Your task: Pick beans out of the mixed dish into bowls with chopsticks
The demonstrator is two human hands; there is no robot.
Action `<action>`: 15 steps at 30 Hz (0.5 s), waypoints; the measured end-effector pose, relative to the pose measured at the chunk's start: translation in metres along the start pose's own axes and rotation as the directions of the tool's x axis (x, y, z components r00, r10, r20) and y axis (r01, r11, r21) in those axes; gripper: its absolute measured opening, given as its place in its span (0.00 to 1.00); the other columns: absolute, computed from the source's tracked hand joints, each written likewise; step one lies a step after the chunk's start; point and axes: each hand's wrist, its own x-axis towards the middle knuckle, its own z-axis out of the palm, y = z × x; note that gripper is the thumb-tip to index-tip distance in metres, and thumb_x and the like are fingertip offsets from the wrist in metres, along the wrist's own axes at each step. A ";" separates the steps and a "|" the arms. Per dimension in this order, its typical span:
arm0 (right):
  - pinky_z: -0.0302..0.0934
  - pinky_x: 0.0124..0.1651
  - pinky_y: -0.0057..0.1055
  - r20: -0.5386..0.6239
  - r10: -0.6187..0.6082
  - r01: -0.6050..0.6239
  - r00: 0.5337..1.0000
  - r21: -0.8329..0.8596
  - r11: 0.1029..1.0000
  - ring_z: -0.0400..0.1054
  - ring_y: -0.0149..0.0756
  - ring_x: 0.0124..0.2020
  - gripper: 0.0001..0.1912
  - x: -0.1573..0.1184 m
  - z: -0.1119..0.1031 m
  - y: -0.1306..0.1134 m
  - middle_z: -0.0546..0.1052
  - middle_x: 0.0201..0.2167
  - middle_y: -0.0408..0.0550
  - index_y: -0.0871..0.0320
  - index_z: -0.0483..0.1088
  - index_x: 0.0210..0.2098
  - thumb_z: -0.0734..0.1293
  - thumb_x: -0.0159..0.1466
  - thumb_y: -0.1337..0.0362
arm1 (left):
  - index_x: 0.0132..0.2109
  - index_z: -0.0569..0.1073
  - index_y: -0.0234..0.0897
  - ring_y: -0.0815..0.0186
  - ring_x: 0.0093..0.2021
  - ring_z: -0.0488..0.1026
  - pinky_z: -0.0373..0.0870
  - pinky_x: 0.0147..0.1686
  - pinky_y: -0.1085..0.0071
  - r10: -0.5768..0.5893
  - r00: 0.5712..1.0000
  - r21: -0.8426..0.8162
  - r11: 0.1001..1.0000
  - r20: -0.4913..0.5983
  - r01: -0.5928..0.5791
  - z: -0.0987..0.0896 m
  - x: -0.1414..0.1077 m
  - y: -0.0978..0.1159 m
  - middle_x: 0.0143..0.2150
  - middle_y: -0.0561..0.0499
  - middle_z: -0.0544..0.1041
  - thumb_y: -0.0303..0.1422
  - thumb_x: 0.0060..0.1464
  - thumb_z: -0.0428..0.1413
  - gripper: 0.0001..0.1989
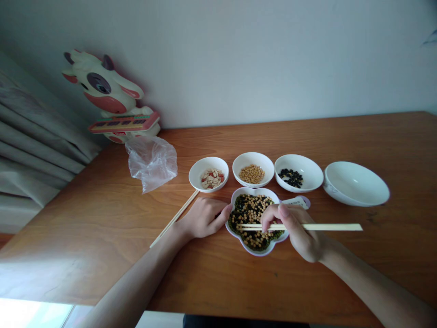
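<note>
Right hand (302, 240): over the right side of the dish, fingers closed around a pair of pale wooden chopsticks (334, 227), thumb along the top.
Chopstick tips: low over the beans at the dish's left half, slightly apart; whether they pinch a bean I cannot tell.
Left hand (205, 217): back upward at the dish's left side, fingers bent, thumb against the rim; how firmly it grips is hidden.
Flower-shaped dish (258, 253): white with a purple edge, flat on the wooden surface (382, 259) between the two hands.
Dish contents: yellow soybeans (252, 215), black beans (243, 200) and small green beans (261, 248), mixed together.
Dish handle (307, 200): pointing right, purple, with a printed white label (293, 202).
Bowl row, behind the dish, left to right: a seed bowl (195, 171) with pale flat seeds and reddish pieces; a soybean bowl (253, 158); a black-bean bowl (312, 175); a wider white bowl (358, 182).
Spare chopsticks (174, 221): lying slantwise beside the left forearm, upper end at the seed bowl.
Far left: crumpled clear plastic bag (155, 159) before a cow-shaped toy keyboard (112, 102); grey curtain (37, 141) beyond.
</note>
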 end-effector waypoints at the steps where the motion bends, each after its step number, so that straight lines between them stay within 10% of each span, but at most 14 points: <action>1: 0.61 0.40 0.36 -0.007 0.001 -0.001 1.000 0.003 1.000 0.71 0.39 0.34 0.35 0.000 0.000 0.000 0.80 0.31 0.48 0.55 0.76 0.35 0.46 0.80 0.47 | 0.32 0.67 0.37 0.68 0.28 0.64 0.60 0.33 0.68 -0.002 1.000 -0.003 1.000 0.001 0.002 0.000 0.000 0.000 0.30 0.50 0.75 0.38 0.77 0.40 0.23; 15: 0.61 0.40 0.36 0.073 -0.083 0.083 0.994 0.008 0.997 0.71 0.39 0.34 0.34 0.000 -0.004 -0.001 0.79 0.34 0.49 0.55 0.75 0.38 0.46 0.79 0.44 | 0.31 0.65 0.37 0.68 0.28 0.62 0.60 0.34 0.69 -0.018 1.000 -0.022 1.000 0.009 0.018 0.000 0.000 0.000 0.30 0.50 0.74 0.38 0.77 0.39 0.24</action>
